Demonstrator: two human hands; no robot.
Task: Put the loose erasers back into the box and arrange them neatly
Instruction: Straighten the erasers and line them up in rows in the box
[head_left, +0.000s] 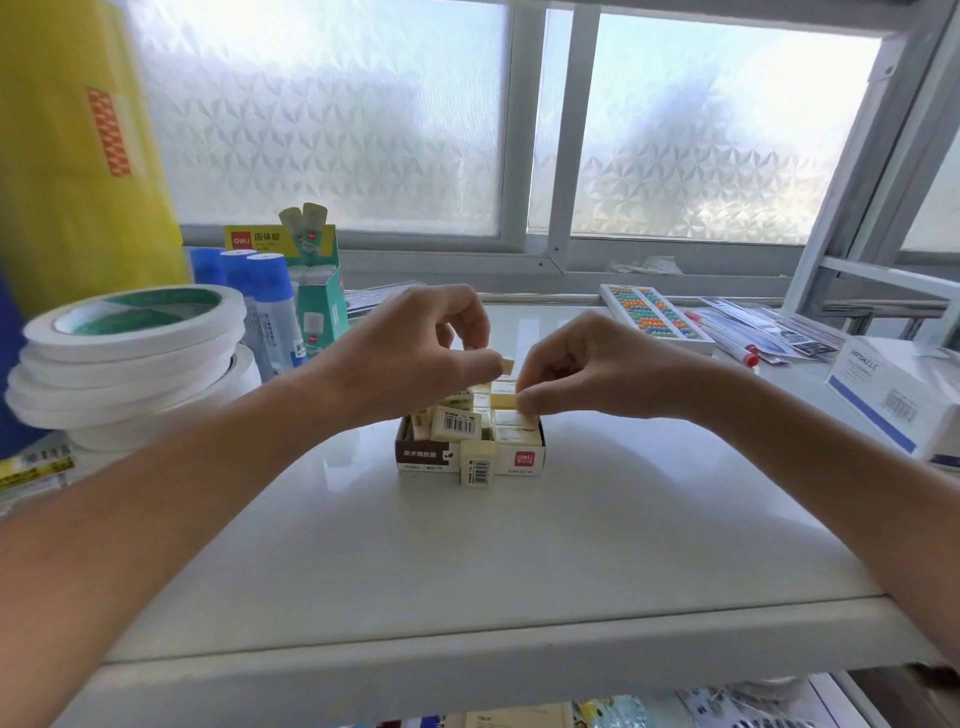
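Cream erasers (511, 417) are packed in an open box (522, 459) at the middle of the white counter (467, 545); one barcoded eraser (455, 423) lies askew on top, another (476, 464) stands against the box front. Above the box, a small eraser (507, 366) is pinched by the left hand (415, 353), while a row eraser is gripped by the right hand (587, 369). Tape rolls (130, 353) are stacked left of the box.

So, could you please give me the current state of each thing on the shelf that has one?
eraser box: open, partly filled, some erasers askew
eraser against the box front: outside the box, upright
left hand: pinching an eraser above the box
right hand: fingertips pinched on an eraser at the top of the box
tape rolls: stacked
glue stick carton: open
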